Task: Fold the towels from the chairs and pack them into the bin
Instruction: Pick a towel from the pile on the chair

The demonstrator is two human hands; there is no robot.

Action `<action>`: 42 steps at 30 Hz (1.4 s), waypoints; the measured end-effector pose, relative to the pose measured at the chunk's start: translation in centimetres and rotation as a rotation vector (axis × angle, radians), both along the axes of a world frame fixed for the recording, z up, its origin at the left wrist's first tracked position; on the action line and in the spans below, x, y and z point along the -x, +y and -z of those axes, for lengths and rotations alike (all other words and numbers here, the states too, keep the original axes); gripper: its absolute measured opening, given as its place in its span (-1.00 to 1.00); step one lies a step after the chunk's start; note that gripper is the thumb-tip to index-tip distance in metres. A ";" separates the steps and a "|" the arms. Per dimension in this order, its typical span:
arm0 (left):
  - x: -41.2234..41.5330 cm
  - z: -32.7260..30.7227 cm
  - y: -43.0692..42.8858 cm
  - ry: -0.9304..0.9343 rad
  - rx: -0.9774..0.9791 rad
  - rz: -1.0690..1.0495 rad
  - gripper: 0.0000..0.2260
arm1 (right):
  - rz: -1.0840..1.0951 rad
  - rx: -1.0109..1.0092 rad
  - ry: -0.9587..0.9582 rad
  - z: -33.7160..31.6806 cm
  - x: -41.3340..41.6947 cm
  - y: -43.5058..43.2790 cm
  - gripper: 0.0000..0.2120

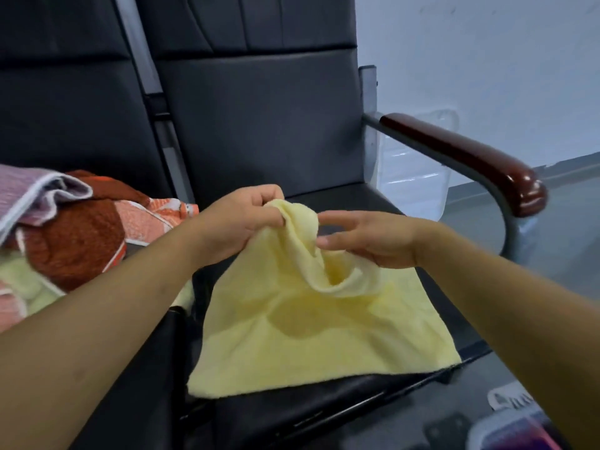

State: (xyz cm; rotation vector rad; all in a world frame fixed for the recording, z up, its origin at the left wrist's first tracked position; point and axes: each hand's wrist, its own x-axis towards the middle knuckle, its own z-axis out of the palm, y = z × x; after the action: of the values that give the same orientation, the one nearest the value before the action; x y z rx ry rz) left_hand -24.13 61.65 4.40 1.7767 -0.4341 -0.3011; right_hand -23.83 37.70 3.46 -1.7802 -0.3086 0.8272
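A pale yellow towel (311,336) lies partly spread on the black seat of the right-hand chair (363,199). My left hand (240,222) grips the towel's far edge and lifts it off the seat, bunched between fingers and thumb. My right hand (367,238) is just to the right of that bunch, fingers extended and slightly blurred, touching the raised fold without a plain grip. A heap of other towels (74,235) in brown, orange, pink and light green fills the left-hand chair. The corner of a clear bin (516,430) shows at the bottom right.
The right chair has a dark red wooden armrest (470,157) on a grey metal frame. Behind it a clear plastic container (412,177) stands against the white wall. Grey floor lies to the right of the chair.
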 end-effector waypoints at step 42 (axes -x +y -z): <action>7.9 4.3 4.1 0.071 -0.325 -0.322 -0.81 | 0.237 0.724 -0.708 2.7 6.2 -4.1 -0.75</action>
State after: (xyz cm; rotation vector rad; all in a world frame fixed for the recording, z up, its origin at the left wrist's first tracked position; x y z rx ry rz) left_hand -32.03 65.76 0.13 2.1103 -0.0440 -0.2137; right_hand -29.99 33.60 0.79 -2.7064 -0.2549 0.0892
